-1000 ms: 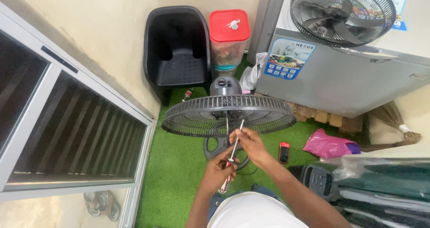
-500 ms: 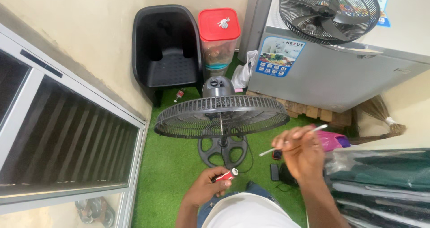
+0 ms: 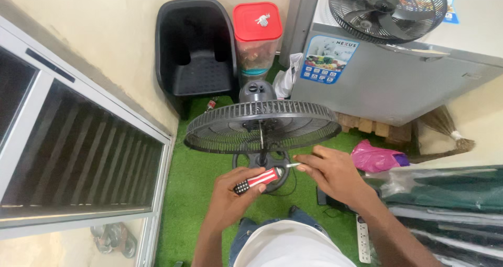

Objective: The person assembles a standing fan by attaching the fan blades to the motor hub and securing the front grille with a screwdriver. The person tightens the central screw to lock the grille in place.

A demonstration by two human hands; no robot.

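My left hand grips a screwdriver handle with a red, white and dark pattern, held low over the green turf. My right hand pinches the thin metal shaft at the handle's front end. Both hands hover just below the rear grille of a dark standing fan, above its round base. The fan's motor housing sits behind the grille.
A black plastic chair and a red-lidded clear container stand by the wall. A grey chest freezer with a second fan on top is at right. A pink bag, power strip and barred window surround me.
My right hand, which held the metal shaft out to the right, has come back to the handle in my left hand. The two pieces now meet below the fan grille.
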